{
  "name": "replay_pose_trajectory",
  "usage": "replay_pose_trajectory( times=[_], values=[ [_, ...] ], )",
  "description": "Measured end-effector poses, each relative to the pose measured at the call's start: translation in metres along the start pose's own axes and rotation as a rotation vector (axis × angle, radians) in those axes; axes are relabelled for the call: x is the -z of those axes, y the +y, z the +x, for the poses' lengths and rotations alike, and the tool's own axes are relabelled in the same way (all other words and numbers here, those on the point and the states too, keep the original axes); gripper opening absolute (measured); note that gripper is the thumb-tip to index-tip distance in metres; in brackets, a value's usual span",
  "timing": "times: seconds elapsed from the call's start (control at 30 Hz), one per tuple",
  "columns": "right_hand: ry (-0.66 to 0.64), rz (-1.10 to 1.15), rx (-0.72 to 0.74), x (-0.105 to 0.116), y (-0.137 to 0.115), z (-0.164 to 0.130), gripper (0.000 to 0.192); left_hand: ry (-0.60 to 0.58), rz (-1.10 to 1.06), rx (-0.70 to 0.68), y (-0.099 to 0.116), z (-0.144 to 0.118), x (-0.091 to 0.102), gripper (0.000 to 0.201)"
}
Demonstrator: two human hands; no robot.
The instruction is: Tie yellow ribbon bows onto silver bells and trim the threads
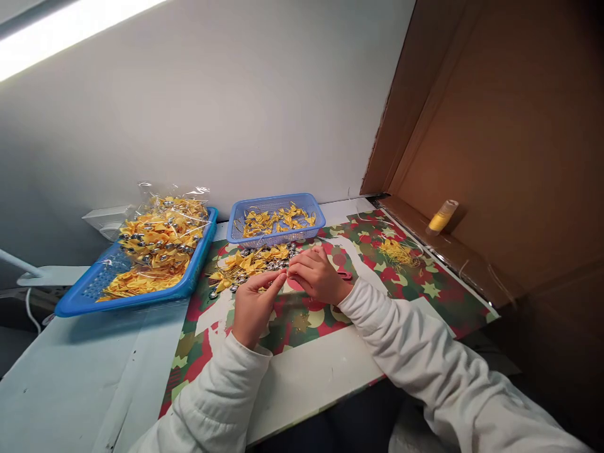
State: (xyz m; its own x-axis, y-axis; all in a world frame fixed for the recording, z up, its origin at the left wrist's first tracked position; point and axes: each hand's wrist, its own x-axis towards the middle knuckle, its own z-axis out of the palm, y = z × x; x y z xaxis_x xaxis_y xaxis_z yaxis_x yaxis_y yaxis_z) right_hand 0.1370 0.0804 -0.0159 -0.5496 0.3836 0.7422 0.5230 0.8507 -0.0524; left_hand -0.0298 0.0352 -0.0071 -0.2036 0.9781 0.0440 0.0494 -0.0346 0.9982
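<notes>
My left hand and my right hand meet fingertip to fingertip over the patterned mat. Both are closed in a pinch, and whatever lies between the fingers is too small or hidden to name. Just beyond them is a heap of yellow ribbon bows mixed with silver round beads or bells. Part of a red-handled tool shows beside my right hand, the rest of it covered.
At the left, a blue basket holds loose yellow bows and a clear bag of bows with silver balls. Behind the heap stands a smaller blue basket with bows. Yellow threads lie right; a yellow thread spool stands by the cardboard wall.
</notes>
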Motion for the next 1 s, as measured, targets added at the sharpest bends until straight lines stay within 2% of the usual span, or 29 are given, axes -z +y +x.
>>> replay_pose_trajectory(
  times=[0.27, 0.43, 0.67, 0.87, 1.0],
  values=[
    [0.007, 0.046, -0.019, 0.0012, -0.0018, 0.0013, 0.025, -0.034, -0.194, 0.142, -0.0058, 0.0056, 0.0, 0.045],
    [0.038, 0.056, 0.005, 0.0006, -0.0026, 0.0011, 0.023, -0.035, -0.265, 0.156, -0.0025, 0.0073, 0.0002, 0.05],
    [0.05, 0.026, -0.029, 0.0019, -0.0008, 0.0011, 0.023, -0.018, -0.043, 0.068, -0.0024, 0.0012, -0.0005, 0.031],
    [-0.048, 0.052, -0.064, -0.003, 0.001, -0.003, 0.021, -0.139, 0.157, -0.001, 0.0016, -0.0023, 0.002, 0.02],
    [-0.05, 0.215, -0.179, -0.0027, -0.0009, -0.0017, 0.017, -0.197, 0.173, -0.036, 0.001, -0.0026, 0.0019, 0.023]
  ],
)
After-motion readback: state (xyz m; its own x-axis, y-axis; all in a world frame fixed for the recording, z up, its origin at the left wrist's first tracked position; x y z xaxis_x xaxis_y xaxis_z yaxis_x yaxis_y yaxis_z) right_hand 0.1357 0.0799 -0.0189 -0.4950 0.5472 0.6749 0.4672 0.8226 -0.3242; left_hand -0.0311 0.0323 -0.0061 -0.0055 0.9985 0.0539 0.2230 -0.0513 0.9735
